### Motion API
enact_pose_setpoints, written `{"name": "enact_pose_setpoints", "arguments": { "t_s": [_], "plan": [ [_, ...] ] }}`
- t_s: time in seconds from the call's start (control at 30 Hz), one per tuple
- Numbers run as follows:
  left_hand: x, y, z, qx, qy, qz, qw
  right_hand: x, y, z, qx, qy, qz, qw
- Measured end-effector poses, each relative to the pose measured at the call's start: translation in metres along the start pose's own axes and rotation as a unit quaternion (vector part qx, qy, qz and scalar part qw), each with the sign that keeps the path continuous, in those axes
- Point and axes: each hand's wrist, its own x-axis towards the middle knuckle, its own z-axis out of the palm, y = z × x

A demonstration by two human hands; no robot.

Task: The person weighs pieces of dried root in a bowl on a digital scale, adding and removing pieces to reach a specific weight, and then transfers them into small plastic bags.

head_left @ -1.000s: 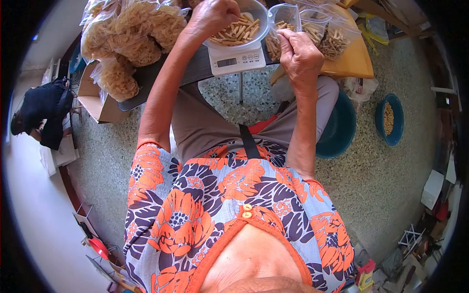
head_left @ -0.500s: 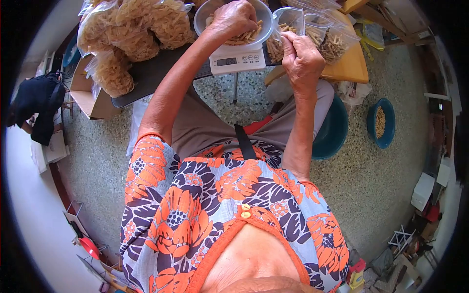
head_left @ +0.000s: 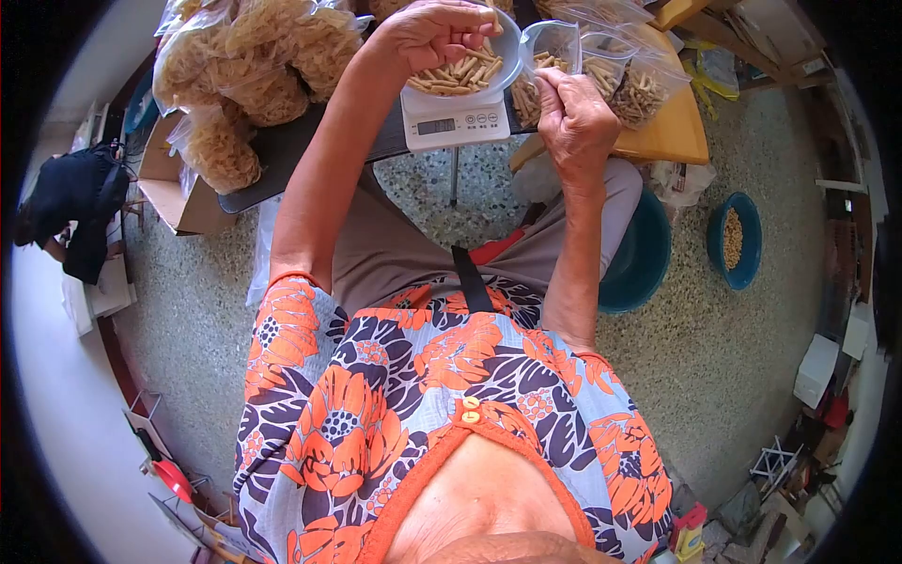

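Observation:
My left hand (head_left: 437, 36) is raised over a translucent bowl (head_left: 510, 58) at the top centre, its fingers curled and what looks like a short tan stick piece (head_left: 496, 28) at the fingertips. Short tan stick pieces (head_left: 460, 75) lie in the bowl, which rests on a white digital scale (head_left: 458, 124). The display digits are too blurred to read. To the right, my right hand (head_left: 575, 111) pinches the edge of a clear plastic bag (head_left: 552, 42), held open beside the bowl. Similar pieces show inside the bag.
Bags of tan, shred-like dried material (head_left: 272, 56) are piled at upper left, above a cardboard box (head_left: 183, 193). Filled bags (head_left: 648, 85) lie on the wooden surface (head_left: 681, 132) at right. On the floor are a large teal basin (head_left: 644, 263) and a smaller basin (head_left: 747, 249) with pale pieces.
My left hand has lifted out of the bowl and moved up and slightly left, uncovering more pieces. The right hand has shifted slightly left and down, still gripping the bag.

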Motion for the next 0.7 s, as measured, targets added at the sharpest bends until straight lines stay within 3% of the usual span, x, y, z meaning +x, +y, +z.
{"name": "enact_pose_setpoints", "arguments": {
  "t_s": [0.07, 0.1, 0.17, 0.3, 0.37, 0.4, 0.53, 0.57, 0.7],
  "plan": [
    [-0.002, 0.002, 0.000, -0.108, -0.114, -0.022, 0.987, 0.000, -0.001, 0.000, 0.001, -0.009, -0.001, 1.000],
    [-0.004, 0.003, 0.005, -0.106, -0.117, -0.025, 0.987, -0.001, -0.002, 0.000, -0.001, -0.007, 0.002, 1.000],
    [-0.009, 0.002, 0.021, -0.100, -0.037, 0.015, 0.994, -0.001, -0.002, 0.001, 0.011, -0.004, -0.004, 1.000],
    [-0.011, 0.003, 0.048, -0.008, 0.012, 0.037, 0.999, 0.000, -0.004, 0.001, 0.017, 0.002, -0.006, 1.000],
    [-0.011, 0.003, 0.065, 0.164, 0.056, 0.127, 0.977, 0.000, -0.006, 0.000, 0.020, -0.002, 0.004, 1.000],
    [-0.014, 0.008, 0.074, 0.227, 0.087, 0.118, 0.963, 0.000, -0.006, 0.000, 0.019, -0.002, 0.005, 1.000],
    [-0.021, 0.021, 0.081, 0.232, 0.106, 0.177, 0.951, 0.000, -0.003, 0.000, 0.027, 0.013, 0.000, 1.000],
    [-0.014, 0.020, 0.067, 0.217, 0.071, 0.235, 0.945, 0.000, -0.002, 0.000, 0.029, 0.018, -0.004, 0.999],
    [-0.029, 0.039, 0.041, 0.301, 0.137, 0.216, 0.919, -0.001, 0.000, 0.002, 0.021, 0.028, -0.013, 0.999]
  ]
}}
